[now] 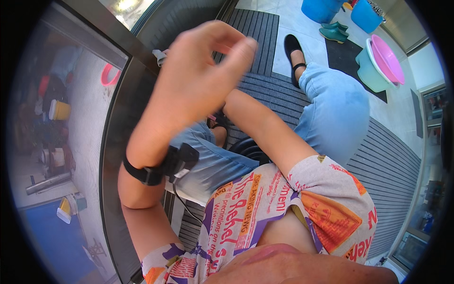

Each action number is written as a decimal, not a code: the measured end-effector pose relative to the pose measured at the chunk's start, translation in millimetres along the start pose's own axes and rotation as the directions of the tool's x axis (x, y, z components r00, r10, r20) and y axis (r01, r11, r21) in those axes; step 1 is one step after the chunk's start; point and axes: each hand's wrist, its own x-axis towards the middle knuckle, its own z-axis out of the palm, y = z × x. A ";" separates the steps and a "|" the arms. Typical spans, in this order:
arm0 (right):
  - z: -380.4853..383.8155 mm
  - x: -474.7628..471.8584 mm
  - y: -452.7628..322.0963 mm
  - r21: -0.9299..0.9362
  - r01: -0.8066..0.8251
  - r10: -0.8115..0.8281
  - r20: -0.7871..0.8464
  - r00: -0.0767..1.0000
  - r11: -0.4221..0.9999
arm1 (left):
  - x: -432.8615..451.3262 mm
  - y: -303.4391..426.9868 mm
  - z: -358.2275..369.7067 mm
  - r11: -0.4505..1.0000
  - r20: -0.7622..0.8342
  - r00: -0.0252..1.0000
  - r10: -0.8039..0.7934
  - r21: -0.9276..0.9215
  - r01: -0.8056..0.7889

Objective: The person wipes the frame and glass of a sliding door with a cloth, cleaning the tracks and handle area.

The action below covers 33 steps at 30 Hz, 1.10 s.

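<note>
My left hand (202, 67) is raised in front of me, blurred, with thumb and fingers curved and a gap between them. Nothing shows in its grasp. A black strap (142, 174) with a small black device (182, 161) circles my left forearm, and a cable (184, 204) hangs from it. My right forearm (262, 120) runs behind the left hand, which covers nearly all of the right hand. Beside the left hand, near the dark metal door frame (118, 142), a bit of grey cloth (159, 56) peeks out; what holds it is hidden.
Grey striped mats (386, 170) cover much of the tiled floor. Pink (388, 60) and pale green (370, 69) basins, green shoes (335, 33) and blue buckets (321, 9) stand to the upper right. Through the glass at left, a yellow basket (61, 110) shows.
</note>
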 end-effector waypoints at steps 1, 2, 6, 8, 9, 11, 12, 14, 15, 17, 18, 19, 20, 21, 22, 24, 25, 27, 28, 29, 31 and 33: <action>-5.3 -2.0 1.9 0.007 0.001 -0.001 -0.010 1.000 1.000 | -0.2 5.2 10.6 1.000 0.054 0.999 0.003 0.026 -0.004; -6.9 -3.8 3.2 0.015 0.002 -0.001 -0.013 1.000 1.000 | -2.7 4.7 20.4 0.998 0.119 0.993 -0.019 -0.052 0.025; 1.2 -6.8 3.4 -0.009 0.085 -0.085 -0.120 0.989 0.996 | -9.9 31.6 46.5 0.986 0.143 0.979 0.148 0.050 -0.157; 30.9 -16.0 10.9 -0.017 0.165 -0.166 -0.191 0.968 0.986 | -18.3 40.5 48.2 0.956 0.139 0.961 0.241 0.135 -0.260; 50.6 -26.5 2.8 0.003 0.178 -0.176 -0.134 0.975 0.984 | -26.4 49.0 42.3 0.959 0.098 0.973 0.210 0.173 -0.225; 77.9 -54.8 -4.4 0.033 0.282 -0.278 -0.088 0.956 0.959 | -47.1 62.2 45.1 0.951 0.076 0.975 0.208 0.219 -0.220; 89.6 -73.3 -0.3 0.065 0.311 -0.311 -0.016 0.950 0.948 | -62.2 67.6 56.1 0.961 0.029 0.977 0.209 0.181 -0.211; 117.3 -111.0 -4.5 0.074 0.375 -0.379 0.064 0.923 0.924 | -91.2 75.1 64.5 0.952 0.014 0.979 0.202 0.233 -0.200; 129.7 -136.0 -0.6 0.061 0.412 -0.416 0.097 0.904 0.909 | -107.5 77.8 72.5 0.949 0.039 0.978 0.203 0.238 -0.206; 152.7 -177.7 20.9 0.080 0.413 -0.420 0.127 0.899 0.907 | -128.6 74.8 91.4 0.962 0.041 0.984 0.176 0.207 -0.181; 157.0 -197.4 34.5 0.135 0.343 -0.362 0.166 0.917 0.930 | -136.6 69.4 103.4 0.971 0.078 0.981 0.178 0.145 -0.188; 158.5 -215.0 50.5 0.186 0.261 -0.297 0.199 0.934 0.947 | -143.2 61.0 114.9 0.982 0.108 0.983 0.145 0.106 -0.157; 114.7 -83.2 -27.2 0.148 0.506 -0.524 0.132 0.841 0.850 | -33.6 67.1 71.8 0.923 -0.013 0.953 0.302 0.254 -0.289; 106.7 -75.5 -27.8 0.130 0.563 -0.573 0.057 0.818 0.816 | -25.0 48.1 73.2 0.923 -0.055 0.948 0.314 0.251 -0.291; 90.6 -69.9 -26.8 0.309 0.325 -0.381 0.140 0.914 0.894 | -19.3 28.8 73.8 0.930 -0.060 0.956 0.288 0.254 -0.265; 64.5 -45.4 -44.1 0.113 0.535 -0.532 -0.062 0.845 0.837 | -17.7 15.7 73.7 0.937 -0.060 0.972 0.229 0.285 -0.203; 53.7 -34.0 -52.9 0.092 0.558 -0.547 -0.119 0.829 0.825 | -20.4 10.2 72.3 0.940 -0.079 0.974 0.214 0.290 -0.183; 41.0 -3.8 -67.0 -0.081 0.690 -0.688 -0.219 0.692 0.719 | -29.6 3.1 63.6 0.947 -0.079 0.987 0.141 0.300 -0.111; 37.3 14.0 -73.9 -0.114 0.748 -0.746 -0.261 0.613 0.654 | -35.3 6.8 57.9 0.939 -0.077 0.989 0.126 0.332 -0.093; 34.5 22.6 -76.9 -0.198 0.812 -0.829 -0.253 0.499 0.549 | -42.7 6.0 57.8 0.937 -0.092 0.988 0.123 0.340 -0.085; 54.6 10.9 -96.7 -0.279 0.816 -0.852 -0.309 0.423 0.507 | -62.7 10.2 55.0 0.924 -0.157 0.984 0.083 0.382 -0.017; 68.6 5.0 -83.6 -0.316 0.816 -0.874 -0.227 0.430 0.484 | -78.6 21.4 59.1 0.921 -0.166 0.985 0.040 0.389 0.028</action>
